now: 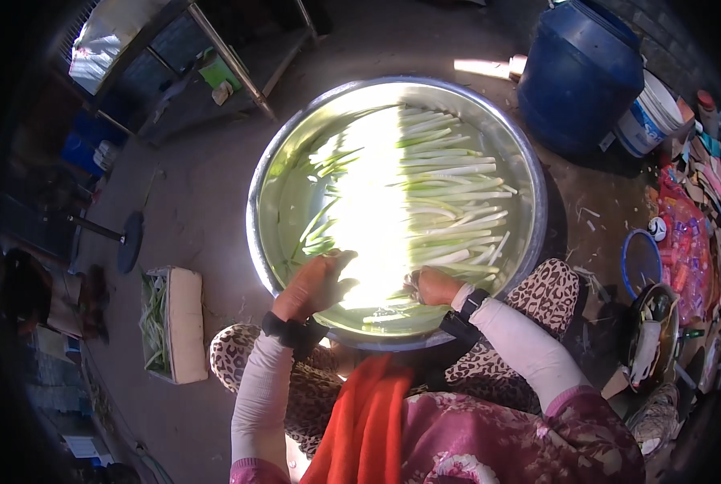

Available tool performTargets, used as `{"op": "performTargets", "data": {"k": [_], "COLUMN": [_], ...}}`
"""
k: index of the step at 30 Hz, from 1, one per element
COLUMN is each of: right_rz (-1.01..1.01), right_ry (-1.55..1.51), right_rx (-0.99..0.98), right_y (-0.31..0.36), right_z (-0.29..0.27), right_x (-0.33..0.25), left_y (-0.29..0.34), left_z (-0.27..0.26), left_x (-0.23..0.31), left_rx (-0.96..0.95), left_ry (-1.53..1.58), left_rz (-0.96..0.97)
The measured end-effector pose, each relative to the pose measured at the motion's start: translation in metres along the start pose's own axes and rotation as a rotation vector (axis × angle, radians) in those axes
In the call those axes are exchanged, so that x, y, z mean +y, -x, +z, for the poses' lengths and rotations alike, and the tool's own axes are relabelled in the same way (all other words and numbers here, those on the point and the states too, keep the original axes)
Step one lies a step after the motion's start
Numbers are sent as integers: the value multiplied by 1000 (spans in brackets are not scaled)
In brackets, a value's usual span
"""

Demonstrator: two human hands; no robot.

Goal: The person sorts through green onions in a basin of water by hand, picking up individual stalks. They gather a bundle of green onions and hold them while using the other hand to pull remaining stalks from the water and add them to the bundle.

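A wide metal basin (pixel 257 202) of water sits before me, filled with spring onions (pixel 449 173). Their white ends point right and their green ends left, in a loose layer. A strong strip of sunlight washes out the middle of them. At the basin's near left side, my left hand (pixel 316 282) curls over the green ends, its fingertips partly lost in the glare. My right hand (pixel 437 286) is closed at the near right, around the stalks beside the white ends. Both hands are just inside the near rim.
A box of green stalks (pixel 186 323) stands on the floor at left. A large blue barrel (pixel 580 77) and a white bucket (pixel 652 113) stand at far right. Bottles in a red net bag (pixel 687 250) and a blue-rimmed round sieve (pixel 641 262) lie at right.
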State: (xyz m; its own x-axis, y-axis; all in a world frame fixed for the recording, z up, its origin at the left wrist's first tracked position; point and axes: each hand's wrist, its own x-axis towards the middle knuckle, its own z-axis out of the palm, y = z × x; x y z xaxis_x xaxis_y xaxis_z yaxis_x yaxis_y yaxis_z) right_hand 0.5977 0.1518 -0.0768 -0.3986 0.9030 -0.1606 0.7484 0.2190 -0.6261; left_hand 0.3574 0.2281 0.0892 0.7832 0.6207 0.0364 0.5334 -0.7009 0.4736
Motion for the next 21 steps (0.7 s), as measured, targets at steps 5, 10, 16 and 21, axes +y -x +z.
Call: {"op": "performTargets", "data": {"k": [5, 10, 16, 21], "right_rz": [-58, -67, -19, -64], "right_ry": [-53, -393, -1061, -1607], "right_rx": [157, 399, 404, 325], "right_y": [4, 4, -3, 4], "right_z": [-24, -57, -83, -88], "right_x": [-7, -39, -52, -67], "left_y": [-2, 11, 0, -10], "left_z": [34, 94, 104, 79], "left_x": [14, -18, 10, 51], "left_rx": [-140, -105, -35, -93], "left_ry": [107, 401, 760, 1122], "left_rz": [-216, -169, -265, -335]}}
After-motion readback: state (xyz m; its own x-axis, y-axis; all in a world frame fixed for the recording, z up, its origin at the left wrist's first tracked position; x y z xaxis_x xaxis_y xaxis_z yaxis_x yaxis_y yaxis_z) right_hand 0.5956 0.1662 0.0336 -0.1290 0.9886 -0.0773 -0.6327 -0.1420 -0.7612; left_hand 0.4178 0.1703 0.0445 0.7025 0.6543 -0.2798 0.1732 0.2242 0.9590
